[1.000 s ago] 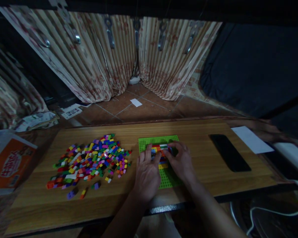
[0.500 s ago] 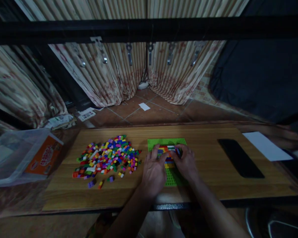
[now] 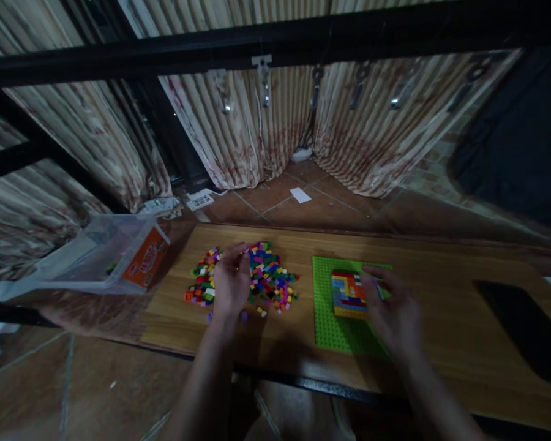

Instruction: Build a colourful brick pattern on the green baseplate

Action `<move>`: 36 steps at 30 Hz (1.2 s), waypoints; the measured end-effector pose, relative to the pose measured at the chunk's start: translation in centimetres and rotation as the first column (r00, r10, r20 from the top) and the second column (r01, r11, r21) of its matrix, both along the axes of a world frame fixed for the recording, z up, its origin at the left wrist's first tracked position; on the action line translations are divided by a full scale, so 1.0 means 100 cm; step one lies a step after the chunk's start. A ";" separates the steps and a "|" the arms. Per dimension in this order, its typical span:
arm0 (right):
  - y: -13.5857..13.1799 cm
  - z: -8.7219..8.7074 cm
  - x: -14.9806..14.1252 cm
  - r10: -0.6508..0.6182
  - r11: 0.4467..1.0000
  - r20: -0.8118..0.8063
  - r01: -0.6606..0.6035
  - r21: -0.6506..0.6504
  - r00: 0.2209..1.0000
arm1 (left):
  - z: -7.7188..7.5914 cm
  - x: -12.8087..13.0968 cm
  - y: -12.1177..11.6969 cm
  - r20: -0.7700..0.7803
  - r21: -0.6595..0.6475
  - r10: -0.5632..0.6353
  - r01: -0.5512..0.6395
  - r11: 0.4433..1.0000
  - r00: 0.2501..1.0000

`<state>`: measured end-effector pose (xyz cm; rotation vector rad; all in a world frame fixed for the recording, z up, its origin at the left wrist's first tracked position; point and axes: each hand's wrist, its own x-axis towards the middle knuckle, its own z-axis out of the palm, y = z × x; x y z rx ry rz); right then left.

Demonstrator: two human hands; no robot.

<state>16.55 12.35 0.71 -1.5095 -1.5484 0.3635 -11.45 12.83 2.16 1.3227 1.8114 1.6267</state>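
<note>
My left hand [image 3: 232,283] hovers over the pile of small coloured bricks [image 3: 269,269], thumb and fingers curved and apart, with no brick visible in them. A green baseplate [image 3: 324,327] lies on the table to the right of the pile. A flat block of joined bricks [image 3: 349,294], in red, yellow, blue, orange and white, sits on it. My right hand [image 3: 392,309], slightly blurred, is at the right side of this block, its thumb and fingers apart. It covers the block's right edge, so any contact there is hidden.
A black phone [image 3: 523,324] lies on the wooden table [image 3: 445,343] at the right. Left of the table stands a clear plastic box [image 3: 96,257] with an orange label. A dark metal bar [image 3: 202,58] with hanging hooks crosses the top.
My left hand has left the brick block and moved left over the loose pile. My right hand has shifted to the block's right side. The view has turned left.
</note>
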 end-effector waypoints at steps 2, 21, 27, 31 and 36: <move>-0.006 0.002 -0.023 0.137 0.990 0.016 -0.137 0.016 0.990 | 0.001 -0.008 -0.002 0.072 -0.010 0.024 -0.023 1.000 0.997; 0.009 -0.009 -0.132 0.382 0.922 0.153 -0.364 -0.132 0.912 | 0.017 -0.052 -0.026 -0.110 -0.269 0.037 -0.065 0.961 0.993; 0.051 0.000 -0.152 0.338 0.939 0.118 -0.327 -0.104 0.934 | 0.014 -0.070 -0.029 0.037 -0.228 0.073 -0.062 0.972 0.997; 0.077 0.009 -0.170 0.510 0.860 0.185 -0.494 -0.131 0.840 | 0.016 -0.081 -0.032 0.090 -0.223 0.101 -0.078 0.972 0.991; 0.087 0.008 -0.188 0.637 0.770 0.329 -0.601 -0.217 0.697 | 0.022 -0.084 -0.034 0.087 -0.254 0.128 -0.102 0.962 0.988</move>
